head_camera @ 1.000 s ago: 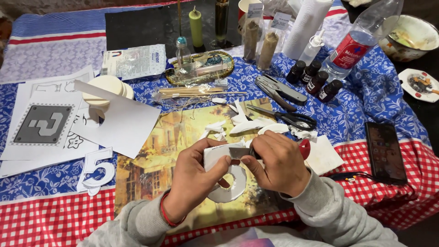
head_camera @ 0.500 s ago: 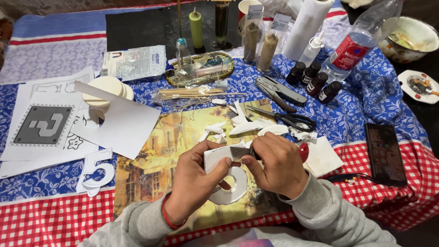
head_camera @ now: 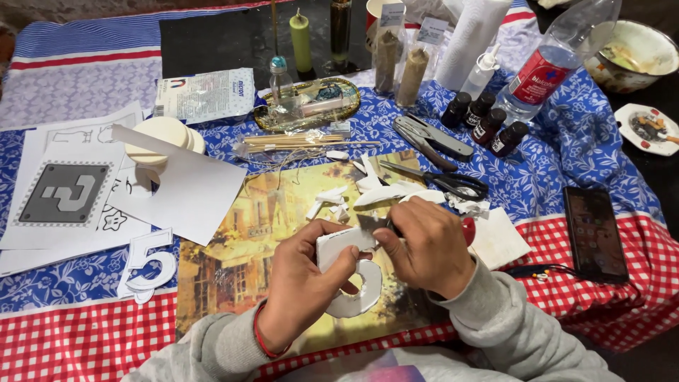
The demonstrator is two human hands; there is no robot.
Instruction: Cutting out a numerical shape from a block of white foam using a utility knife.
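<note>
Gripping white foam numeral, left hand curled, right hand pinching blade

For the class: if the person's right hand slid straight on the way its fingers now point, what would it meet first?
The right hand points left toward the white foam numeral it already touches; just beyond lies the left hand gripping that piece. Depth is hard to judge, so this is likely, not certain.

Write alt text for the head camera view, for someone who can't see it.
Two hands trim a white foam numeral: the left hand grips it while the right hand works a small blade at its top edge. They work over a picture mat on a cluttered craft table, with scissors and white scraps beyond.
</note>
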